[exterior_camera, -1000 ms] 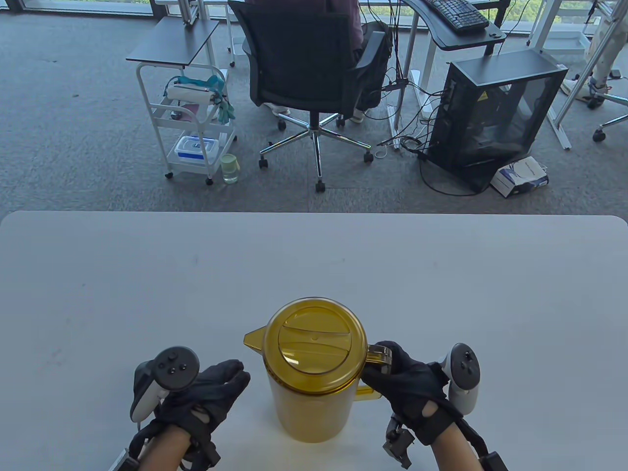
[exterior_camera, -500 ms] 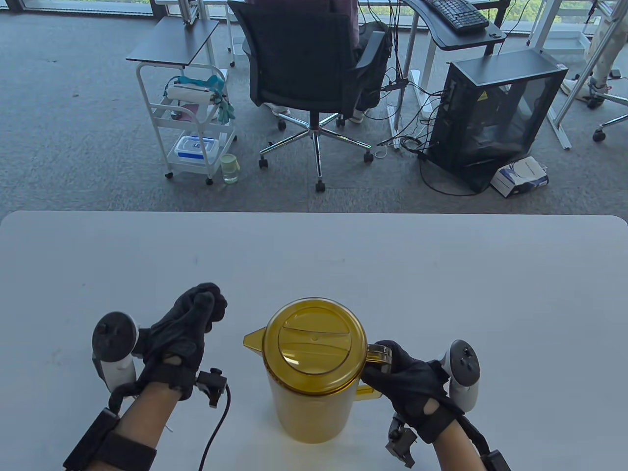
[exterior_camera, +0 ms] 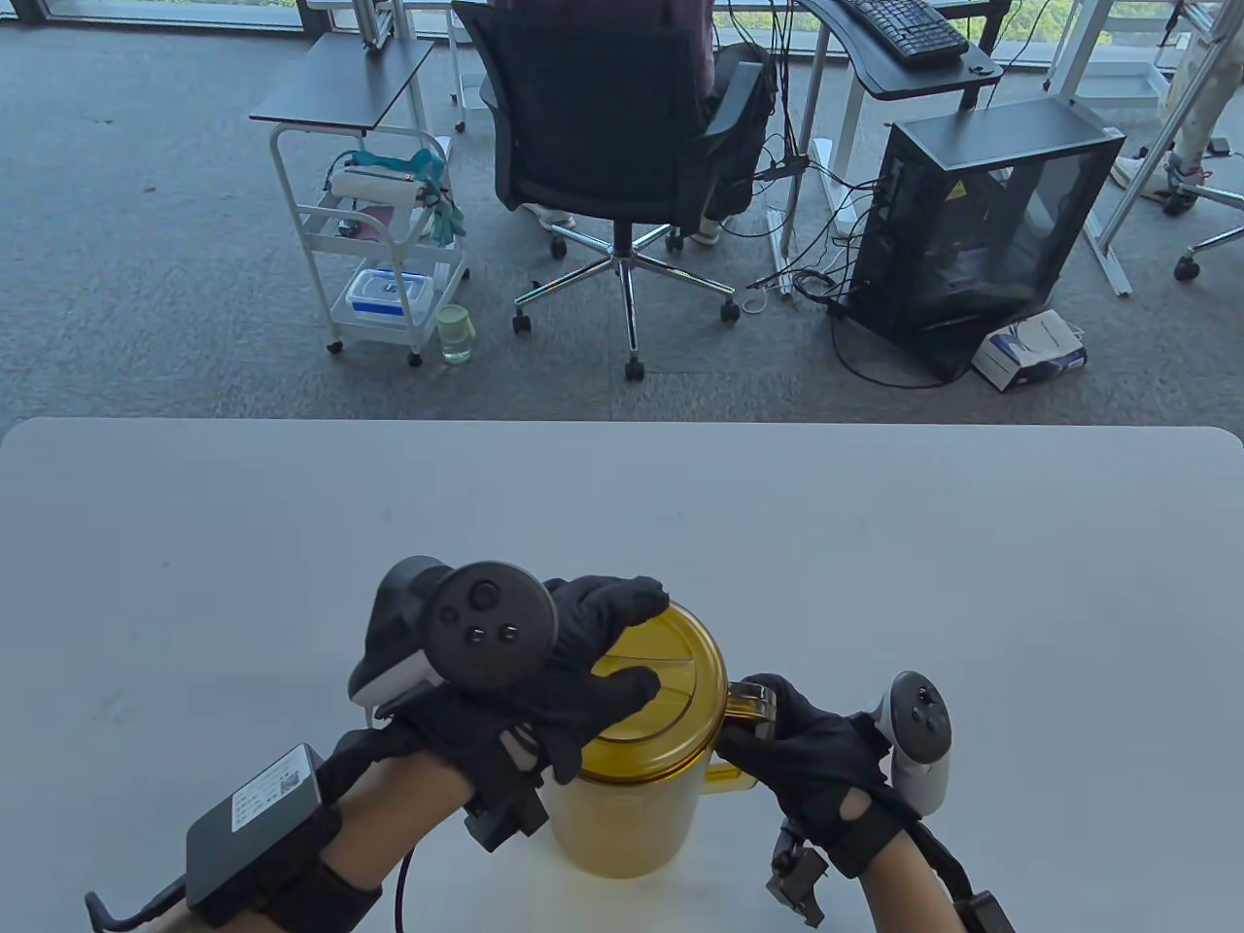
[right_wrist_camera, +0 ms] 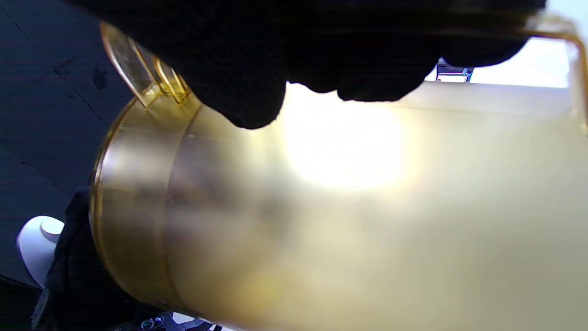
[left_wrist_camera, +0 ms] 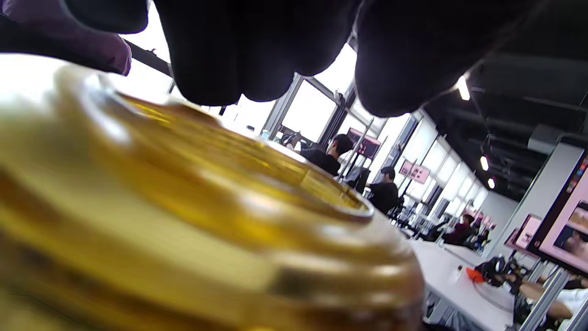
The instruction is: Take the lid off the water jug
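On jug (exterior_camera: 622,816) lid (exterior_camera: 671,671): left hand (exterior_camera: 554,680)

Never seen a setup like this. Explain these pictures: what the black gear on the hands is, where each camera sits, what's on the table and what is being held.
These are a person's two hands in black sensor gloves, each with a tracker strapped to its back. One camera looks down at the table; one more sits on each wrist, so those views are close and blurry. On the table stands an amber jug with its lid still on. The right hand grips the jug's handle. The left hand lies over the lid, fingers spread across it; the left wrist view shows the fingertips right at the lid's top.
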A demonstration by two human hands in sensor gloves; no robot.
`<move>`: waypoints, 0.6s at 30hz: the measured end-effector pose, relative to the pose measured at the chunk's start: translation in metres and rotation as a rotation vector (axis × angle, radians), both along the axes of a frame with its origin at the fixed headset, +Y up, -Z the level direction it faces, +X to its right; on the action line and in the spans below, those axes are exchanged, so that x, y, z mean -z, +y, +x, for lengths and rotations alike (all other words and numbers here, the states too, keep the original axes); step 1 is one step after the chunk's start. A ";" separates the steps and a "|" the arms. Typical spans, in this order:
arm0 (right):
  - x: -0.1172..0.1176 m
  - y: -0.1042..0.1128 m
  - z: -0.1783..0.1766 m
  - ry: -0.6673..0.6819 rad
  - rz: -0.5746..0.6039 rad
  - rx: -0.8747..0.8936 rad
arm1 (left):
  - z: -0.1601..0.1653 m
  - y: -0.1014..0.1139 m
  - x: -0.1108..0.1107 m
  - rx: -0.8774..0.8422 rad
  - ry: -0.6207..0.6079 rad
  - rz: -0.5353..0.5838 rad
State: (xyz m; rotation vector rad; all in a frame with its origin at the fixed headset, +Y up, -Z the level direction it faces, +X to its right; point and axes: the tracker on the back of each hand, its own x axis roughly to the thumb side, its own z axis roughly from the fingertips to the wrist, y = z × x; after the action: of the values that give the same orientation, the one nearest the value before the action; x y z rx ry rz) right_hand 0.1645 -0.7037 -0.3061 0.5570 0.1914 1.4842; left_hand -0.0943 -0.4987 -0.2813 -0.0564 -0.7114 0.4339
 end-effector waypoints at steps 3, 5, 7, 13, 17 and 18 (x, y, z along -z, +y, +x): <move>0.000 0.000 0.000 -0.001 -0.004 -0.004 | 0.014 -0.010 -0.001 0.171 0.014 0.020; 0.000 0.000 0.000 -0.004 0.000 -0.006 | 0.020 -0.011 -0.003 0.234 0.002 0.093; -0.001 0.000 0.000 -0.005 0.033 -0.019 | 0.025 -0.012 -0.004 0.277 0.008 0.129; -0.004 0.002 -0.004 -0.012 0.147 -0.111 | 0.028 -0.011 -0.003 0.294 -0.025 0.145; -0.004 0.005 -0.007 0.005 0.179 -0.162 | 0.026 -0.010 -0.001 0.275 -0.040 0.133; -0.004 0.005 -0.007 0.012 0.178 -0.164 | 0.026 -0.010 0.001 0.282 -0.048 0.128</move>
State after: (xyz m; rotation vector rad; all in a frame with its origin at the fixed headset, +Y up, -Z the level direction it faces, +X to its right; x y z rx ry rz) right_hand 0.1571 -0.6983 -0.3025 0.7065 0.1172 1.6681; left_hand -0.0683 -0.5086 -0.2819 -0.0459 -0.7642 0.1167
